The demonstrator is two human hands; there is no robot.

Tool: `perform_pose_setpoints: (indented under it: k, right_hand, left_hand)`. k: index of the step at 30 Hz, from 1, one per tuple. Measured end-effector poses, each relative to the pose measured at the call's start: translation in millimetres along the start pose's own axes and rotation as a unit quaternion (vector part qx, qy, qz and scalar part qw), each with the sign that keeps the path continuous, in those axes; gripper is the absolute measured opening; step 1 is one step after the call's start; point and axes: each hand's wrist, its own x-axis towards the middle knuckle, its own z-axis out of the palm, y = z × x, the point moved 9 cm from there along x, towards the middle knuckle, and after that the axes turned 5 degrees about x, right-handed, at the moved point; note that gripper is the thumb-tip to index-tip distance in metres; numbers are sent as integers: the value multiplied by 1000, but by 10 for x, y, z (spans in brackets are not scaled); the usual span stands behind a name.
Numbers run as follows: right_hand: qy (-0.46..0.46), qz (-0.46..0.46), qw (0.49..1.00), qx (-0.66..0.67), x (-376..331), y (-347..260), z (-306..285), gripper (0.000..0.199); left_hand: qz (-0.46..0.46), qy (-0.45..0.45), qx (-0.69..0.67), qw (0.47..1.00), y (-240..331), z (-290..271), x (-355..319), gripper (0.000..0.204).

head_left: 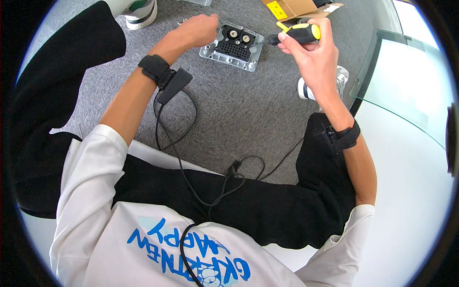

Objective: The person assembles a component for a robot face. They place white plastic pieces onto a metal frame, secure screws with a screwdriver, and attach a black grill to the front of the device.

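My right hand (318,57) grips a screwdriver with a black and yellow handle (302,34). Its thin shaft points left toward the right edge of a silver-grey metal housing (229,61) on the floor. A black block (234,45) with two round metal terminals and a grid of small holes fills the housing's middle. My left hand (198,31) is closed beside the housing's far left corner, fingers curled; anything within them is hidden. Whether the screwdriver tip touches the housing is too small to tell.
An opened cardboard box (299,8) with a yellow label lies at the far right. A glass pane (406,81) is on the right. Black cables (179,153) run from the wrist straps across my lap. Shoes (142,15) rest on the grey carpet (229,115).
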Motion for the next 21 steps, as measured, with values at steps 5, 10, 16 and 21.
perform_pose_setpoints:
  k: [5,10,16,21]
  right_hand:
    - [-14,59,994,90,107,20,69,37]
    - [-21,65,993,93,190,-32,95,38]
    - [-48,-228,926,-298,217,-599,153,52]
    - [-54,-285,861,-418,122,-830,232,51]
  left_hand:
    - [4,-1,-2,1000,-13,-4,-13,37]
    - [4,5,-10,1000,32,-95,-44,31]
    - [113,104,-32,988,246,-428,-28,39]
    - [254,51,-305,916,1020,-929,-263,49]
